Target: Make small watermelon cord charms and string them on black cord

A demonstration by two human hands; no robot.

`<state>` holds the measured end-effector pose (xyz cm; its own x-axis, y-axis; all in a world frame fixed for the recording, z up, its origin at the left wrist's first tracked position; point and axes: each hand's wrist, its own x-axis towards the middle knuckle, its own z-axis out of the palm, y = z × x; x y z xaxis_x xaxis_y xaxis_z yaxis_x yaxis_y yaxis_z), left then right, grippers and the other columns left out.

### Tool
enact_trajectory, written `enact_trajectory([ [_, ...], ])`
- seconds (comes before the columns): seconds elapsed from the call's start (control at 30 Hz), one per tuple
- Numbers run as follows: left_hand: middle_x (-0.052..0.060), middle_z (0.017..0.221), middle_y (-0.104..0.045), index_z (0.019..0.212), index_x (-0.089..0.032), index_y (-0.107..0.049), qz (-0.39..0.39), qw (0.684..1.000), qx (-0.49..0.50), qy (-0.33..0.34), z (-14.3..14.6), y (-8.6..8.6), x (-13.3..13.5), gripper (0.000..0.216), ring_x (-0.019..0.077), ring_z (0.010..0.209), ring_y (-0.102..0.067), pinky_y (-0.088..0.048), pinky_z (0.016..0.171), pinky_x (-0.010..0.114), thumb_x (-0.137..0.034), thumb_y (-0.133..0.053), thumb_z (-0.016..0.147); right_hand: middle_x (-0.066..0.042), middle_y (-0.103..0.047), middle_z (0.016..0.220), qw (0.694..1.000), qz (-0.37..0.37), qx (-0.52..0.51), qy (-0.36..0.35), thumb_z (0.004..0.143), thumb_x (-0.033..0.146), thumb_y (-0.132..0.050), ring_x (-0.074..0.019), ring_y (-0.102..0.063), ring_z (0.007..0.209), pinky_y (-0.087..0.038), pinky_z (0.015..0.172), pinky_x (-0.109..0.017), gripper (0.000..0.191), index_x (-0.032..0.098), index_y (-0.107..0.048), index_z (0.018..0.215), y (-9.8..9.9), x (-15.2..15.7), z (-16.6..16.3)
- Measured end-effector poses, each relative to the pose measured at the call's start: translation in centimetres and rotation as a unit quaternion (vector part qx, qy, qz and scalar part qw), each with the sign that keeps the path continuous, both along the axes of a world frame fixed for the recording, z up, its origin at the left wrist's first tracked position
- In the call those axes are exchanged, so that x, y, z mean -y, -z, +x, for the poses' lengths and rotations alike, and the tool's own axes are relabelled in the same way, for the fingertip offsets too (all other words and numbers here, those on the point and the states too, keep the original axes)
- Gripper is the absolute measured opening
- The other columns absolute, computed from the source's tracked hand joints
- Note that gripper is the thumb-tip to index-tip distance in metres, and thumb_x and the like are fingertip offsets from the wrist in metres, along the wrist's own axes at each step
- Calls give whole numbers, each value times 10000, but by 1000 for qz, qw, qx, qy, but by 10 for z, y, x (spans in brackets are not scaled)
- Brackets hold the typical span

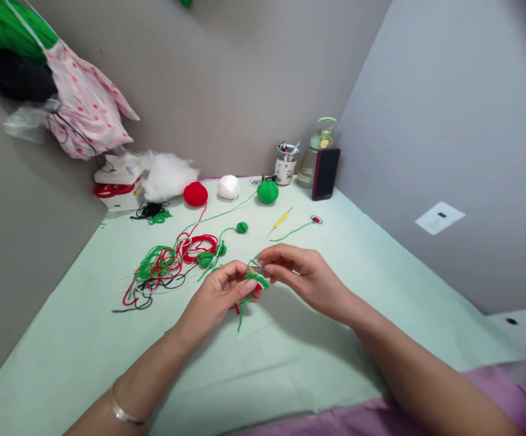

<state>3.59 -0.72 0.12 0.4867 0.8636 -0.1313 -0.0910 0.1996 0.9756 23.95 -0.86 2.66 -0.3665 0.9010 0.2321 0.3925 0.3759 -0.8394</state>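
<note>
Left forearm (154, 369) is closest to me, silver bangle (124, 413) on it, lying over the pale green worktop (76, 345). Left hand (226, 289) pinches a small green, white and red yarn piece (261, 282) between thumb and fingers, just above the worktop near the middle; green tail hangs below. Right hand (305, 274) is right up at that piece, fingertips drawn together by a green loop and a thin greyish bit; can't tell what they grip. Tangled yarn (156, 266) in green, red, black and white sits left of the hands. Beyond them: yellow-handled tool (281, 220), with a small red-green piece (316, 220) to its right. Back row, left to right: red ball (195, 194), white ball (229, 186), green ball (267, 192), pen cup (285, 169), bottle (307, 168), phone (325, 174) propped upright.
</note>
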Motion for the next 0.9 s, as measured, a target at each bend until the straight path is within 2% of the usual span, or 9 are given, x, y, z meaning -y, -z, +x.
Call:
enact_trajectory([
  [0.17,0,767,-662,848,-167,-620,5,1000,-18,9,0,9,-3,250,145,768,-600,-432,752,255,-398,-713,829,-54,-704,932,978,158,124,-48,1009,223,-482,-126,-617,735,-461,649,-233,194,201,-656,1091,6,5,-2],
  [0.33,-8,728,-632,782,-161,-613,9,999,-41,29,4,16,-3,267,136,698,-559,-400,678,246,-385,-758,779,-57,-655,866,947,232,211,-76,992,178,-482,-101,-526,596,-342,523,-246,232,171,-689,890,4,8,-3],
  [0.4,-10,721,-618,769,-161,-621,13,999,-38,32,5,16,-4,280,144,708,-561,-409,695,257,-383,-789,741,-85,-660,993,969,203,119,-71,964,201,-542,-112,-570,679,-400,576,-246,168,176,-688,886,-3,13,-5],
  [0.47,-10,703,-613,745,-163,-622,15,999,-37,31,7,15,-4,301,153,707,-567,-421,702,268,-402,-802,718,-94,-670,1037,992,96,-18,-77,966,233,-554,-112,-601,697,-437,586,-240,129,179,-656,907,-11,18,-5],
  [0.53,-6,698,-624,743,-166,-619,13,999,-37,31,7,14,-3,303,153,696,-578,-430,693,271,-417,-788,731,-76,-700,929,983,-66,-134,-109,1000,273,-511,-111,-627,628,-457,554,-236,142,180,-588,926,-18,22,-4],
  [0.6,-1,724,-645,796,-165,-633,12,999,-38,32,7,14,-3,277,145,696,-589,-442,692,267,-406,-764,763,-6,-657,710,953,-164,-217,-136,1016,297,-494,-124,-649,585,-492,576,-250,150,185,-537,927,-24,22,1],
  [0.73,20,846,-679,946,-168,-653,-4,999,-30,28,5,14,-1,256,154,792,-654,-502,761,281,-381,-722,821,98,-364,523,922,-68,-380,-21,965,271,-601,-89,-537,537,-533,710,-285,126,196,-562,871,-32,11,16],
  [0.8,28,862,-690,938,-166,-648,-13,999,-15,33,5,14,-1,241,162,804,-681,-527,764,291,-378,-709,839,99,-322,538,910,-33,-413,34,948,255,-622,-70,-436,502,-524,692,-265,131,196,-565,847,-35,3,24],
  [0.9,3,764,-688,909,-172,-626,-25,999,17,10,5,12,-1,250,145,691,-679,-540,675,269,-357,-757,804,82,-347,572,924,-62,-375,32,945,268,-615,-81,-430,524,-499,642,-260,120,194,-562,867,-34,-3,33],
])
